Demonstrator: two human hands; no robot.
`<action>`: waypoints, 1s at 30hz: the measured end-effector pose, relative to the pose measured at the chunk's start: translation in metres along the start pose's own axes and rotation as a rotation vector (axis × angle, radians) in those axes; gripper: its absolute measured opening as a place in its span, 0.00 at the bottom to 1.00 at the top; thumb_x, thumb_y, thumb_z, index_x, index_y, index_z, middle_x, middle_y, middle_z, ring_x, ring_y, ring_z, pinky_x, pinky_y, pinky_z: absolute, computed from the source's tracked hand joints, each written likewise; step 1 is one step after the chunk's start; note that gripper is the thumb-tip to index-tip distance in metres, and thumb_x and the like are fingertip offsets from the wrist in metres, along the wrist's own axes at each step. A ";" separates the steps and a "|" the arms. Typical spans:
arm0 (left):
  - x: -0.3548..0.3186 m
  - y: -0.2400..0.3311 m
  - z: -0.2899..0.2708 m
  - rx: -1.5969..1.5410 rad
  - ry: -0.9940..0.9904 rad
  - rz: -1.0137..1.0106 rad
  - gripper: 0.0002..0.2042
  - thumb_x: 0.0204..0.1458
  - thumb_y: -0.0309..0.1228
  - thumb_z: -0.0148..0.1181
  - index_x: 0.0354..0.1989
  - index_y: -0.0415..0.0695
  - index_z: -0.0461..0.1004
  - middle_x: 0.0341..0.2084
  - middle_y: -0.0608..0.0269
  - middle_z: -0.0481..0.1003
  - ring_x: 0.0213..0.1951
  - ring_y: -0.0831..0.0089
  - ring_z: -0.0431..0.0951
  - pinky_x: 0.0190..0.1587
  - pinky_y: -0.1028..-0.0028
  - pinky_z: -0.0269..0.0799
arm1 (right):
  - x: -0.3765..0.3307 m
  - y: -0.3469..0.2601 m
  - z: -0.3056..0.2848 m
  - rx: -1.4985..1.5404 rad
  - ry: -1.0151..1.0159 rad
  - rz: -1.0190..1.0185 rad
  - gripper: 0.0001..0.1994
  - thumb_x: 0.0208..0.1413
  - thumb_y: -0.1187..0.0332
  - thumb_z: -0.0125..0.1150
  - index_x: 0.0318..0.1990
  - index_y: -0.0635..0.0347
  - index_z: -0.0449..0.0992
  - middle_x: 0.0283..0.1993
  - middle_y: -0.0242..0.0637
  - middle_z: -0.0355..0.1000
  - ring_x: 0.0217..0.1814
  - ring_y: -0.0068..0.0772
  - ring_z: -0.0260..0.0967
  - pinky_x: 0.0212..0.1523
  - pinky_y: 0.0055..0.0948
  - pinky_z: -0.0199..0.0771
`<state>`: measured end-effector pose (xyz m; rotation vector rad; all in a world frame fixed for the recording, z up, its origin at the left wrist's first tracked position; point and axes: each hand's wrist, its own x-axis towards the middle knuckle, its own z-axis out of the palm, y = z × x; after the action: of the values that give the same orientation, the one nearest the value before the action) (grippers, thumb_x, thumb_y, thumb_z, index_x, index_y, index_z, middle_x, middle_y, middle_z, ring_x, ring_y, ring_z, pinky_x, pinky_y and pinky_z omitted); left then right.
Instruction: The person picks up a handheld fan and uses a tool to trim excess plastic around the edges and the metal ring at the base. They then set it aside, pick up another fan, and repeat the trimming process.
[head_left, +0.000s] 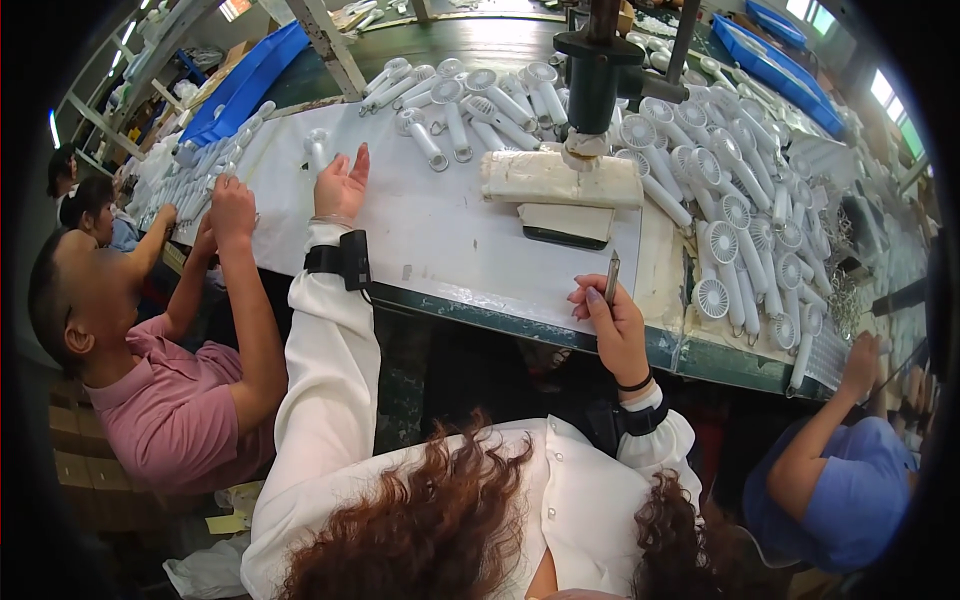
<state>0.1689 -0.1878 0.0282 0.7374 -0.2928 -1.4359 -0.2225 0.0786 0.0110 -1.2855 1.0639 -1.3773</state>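
My left hand [342, 185] is over the left part of the white-covered table [430, 230], palm turned up and fingers apart, with nothing held in it. Just beyond its fingers lies a small white handheld fan [317, 150]. In my right hand [615, 325], near the table's front edge, a slim metal tool [612, 278] points upward between closed fingers; its exact kind is too small to make out. Several white handheld fans [478, 105] lie in a row at the back of the table. A larger heap of fans [735, 210] covers its right side.
A dark green machine post [592, 85] comes down ahead, above a white wrapped block [560, 180] and a small dark-edged pad [565, 225]. Blue trays [775, 70] stand at the back. A person in pink [185, 400] works at left, another in blue [840, 480] at right.
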 end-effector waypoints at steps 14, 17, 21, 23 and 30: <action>-0.126 -0.071 0.027 0.340 -0.367 -0.303 0.13 0.65 0.30 0.51 0.56 0.42 0.70 0.41 0.65 0.76 0.33 0.79 0.71 0.34 0.81 0.68 | 0.000 -0.006 0.003 -0.049 -0.002 0.029 0.12 0.70 0.71 0.50 0.54 0.65 0.74 0.35 0.30 0.73 0.33 0.16 0.64 0.38 0.18 0.68; -0.162 -0.092 0.038 0.482 -0.406 -0.288 0.12 0.65 0.30 0.52 0.54 0.42 0.71 0.38 0.66 0.76 0.32 0.80 0.71 0.34 0.82 0.68 | -0.001 -0.008 0.000 -0.147 0.003 -0.030 0.11 0.67 0.73 0.52 0.53 0.63 0.75 0.32 0.28 0.73 0.30 0.16 0.63 0.34 0.19 0.67; -0.196 -0.128 0.050 0.668 -0.465 -0.251 0.11 0.66 0.30 0.52 0.54 0.42 0.72 0.36 0.66 0.76 0.30 0.82 0.70 0.34 0.82 0.69 | -0.001 -0.014 0.003 -0.238 0.002 -0.037 0.10 0.65 0.73 0.56 0.52 0.61 0.77 0.28 0.26 0.68 0.28 0.15 0.58 0.32 0.18 0.63; -0.205 -0.141 0.048 0.721 -0.527 -0.220 0.12 0.66 0.30 0.52 0.54 0.41 0.71 0.36 0.66 0.76 0.30 0.83 0.70 0.34 0.82 0.69 | -0.003 -0.020 0.006 -0.264 0.010 -0.012 0.10 0.65 0.73 0.57 0.51 0.60 0.78 0.27 0.25 0.65 0.28 0.14 0.57 0.32 0.18 0.61; -0.210 -0.153 0.039 0.871 -0.701 -0.128 0.12 0.67 0.29 0.52 0.54 0.40 0.71 0.36 0.66 0.76 0.31 0.85 0.69 0.35 0.82 0.70 | -0.002 -0.019 -0.020 -0.765 0.215 -0.393 0.13 0.59 0.75 0.61 0.51 0.59 0.78 0.28 0.38 0.69 0.29 0.30 0.71 0.29 0.27 0.69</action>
<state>-0.0058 0.0084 0.0145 0.9160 -1.4993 -1.6458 -0.2436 0.0835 0.0283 -2.0114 1.6438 -1.4697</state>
